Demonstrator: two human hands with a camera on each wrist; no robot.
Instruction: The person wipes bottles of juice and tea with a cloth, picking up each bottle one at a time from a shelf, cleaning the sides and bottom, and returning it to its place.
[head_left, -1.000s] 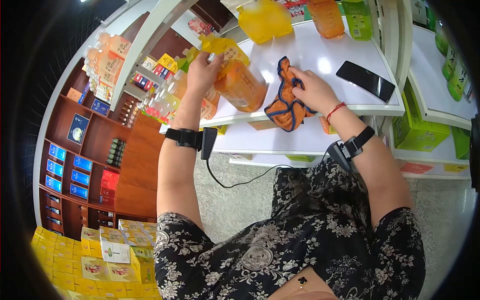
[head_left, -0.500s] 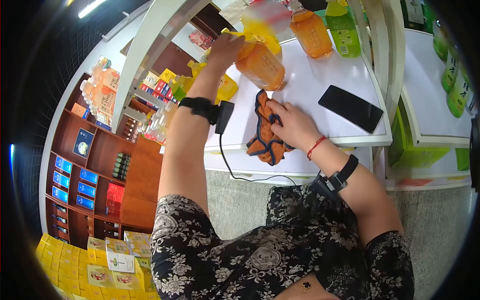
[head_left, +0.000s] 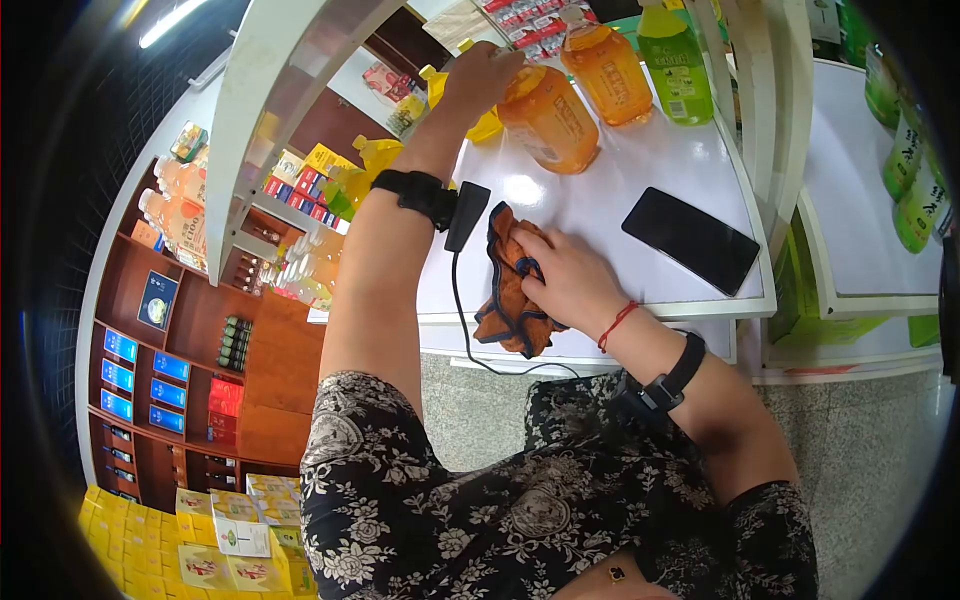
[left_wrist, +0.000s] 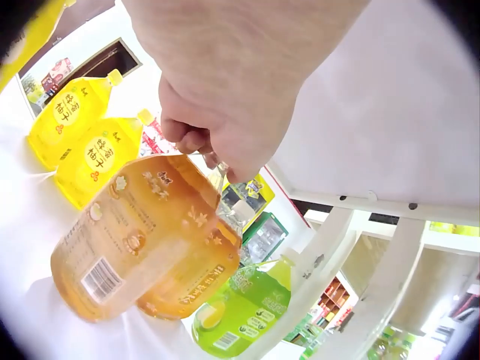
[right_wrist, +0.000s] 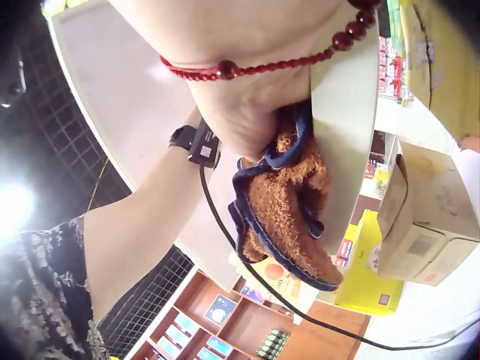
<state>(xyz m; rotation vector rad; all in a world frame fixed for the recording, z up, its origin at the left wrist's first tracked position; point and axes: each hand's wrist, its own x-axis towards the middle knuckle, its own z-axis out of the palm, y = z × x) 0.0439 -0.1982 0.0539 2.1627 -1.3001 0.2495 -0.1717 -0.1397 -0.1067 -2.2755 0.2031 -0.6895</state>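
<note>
My left hand (head_left: 482,85) grips the neck of an orange drink bottle (head_left: 550,122) near the back of the white shelf (head_left: 600,190). In the left wrist view my curled fingers hide the cap of that bottle (left_wrist: 124,232). It overlaps a second orange bottle (head_left: 608,72) there, with a green bottle (head_left: 677,75) beyond. Nearer the shelf's front edge, my right hand (head_left: 572,282) holds a crumpled orange-brown cloth with dark blue edging (head_left: 512,305). In the right wrist view the bunched cloth (right_wrist: 281,217) hangs below my fingers.
A black phone (head_left: 690,240) lies on the shelf to the right of the cloth. Yellow bottles (left_wrist: 97,161) stand at the left. White uprights (head_left: 765,110) bound the shelf on the right. A black cable (head_left: 465,320) hangs from the left wrist camera.
My left hand has carried the orange bottle from the shelf's front left toward the back, beside the other orange bottle. My right hand keeps hold of the cloth. The head view has shifted.
</note>
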